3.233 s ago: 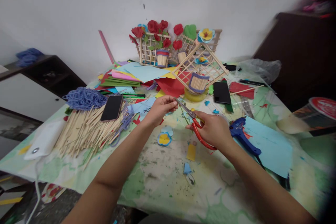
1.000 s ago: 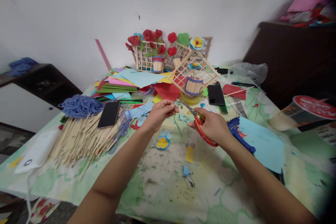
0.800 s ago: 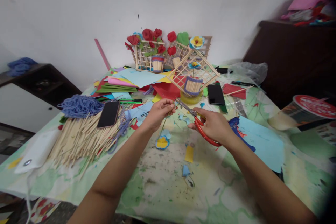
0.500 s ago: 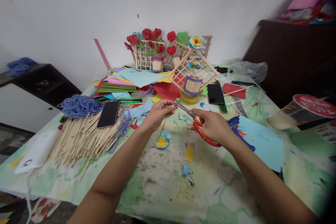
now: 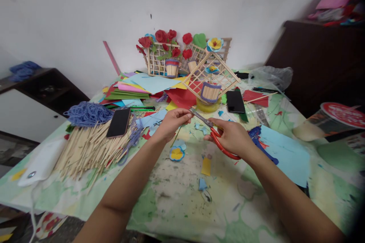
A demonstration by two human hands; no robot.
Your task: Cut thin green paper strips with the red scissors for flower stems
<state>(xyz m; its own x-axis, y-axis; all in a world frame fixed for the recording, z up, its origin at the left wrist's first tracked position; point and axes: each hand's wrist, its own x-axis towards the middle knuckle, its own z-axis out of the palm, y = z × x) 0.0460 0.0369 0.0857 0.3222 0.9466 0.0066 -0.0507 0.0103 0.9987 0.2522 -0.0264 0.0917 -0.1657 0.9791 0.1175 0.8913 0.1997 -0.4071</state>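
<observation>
My right hand (image 5: 230, 136) is closed round the red handles of a pair of scissors (image 5: 218, 142). The blades point up and left, their tips close to the fingertips of my left hand (image 5: 173, 123). Those left fingers are pinched together; whatever lies between them is too small to make out. Below my left hand, a blue and yellow paper flower (image 5: 177, 153) rests on the table. A yellow paper piece (image 5: 205, 166) and a light blue scrap (image 5: 202, 184) lie nearer to me.
Bamboo sticks (image 5: 85, 152), purple yarn (image 5: 88, 114) and a phone (image 5: 118, 123) occupy the left side. Stick trellises (image 5: 162, 59) with paper flowers stand by the wall. On the right are another phone (image 5: 235, 101), a blue glue gun (image 5: 262, 146), blue paper (image 5: 288, 155) and a lidded cup (image 5: 327, 121).
The view has shifted very slightly. Both hands and the scissors keep nearly the same pose, with the blade tips still at my left fingers.
</observation>
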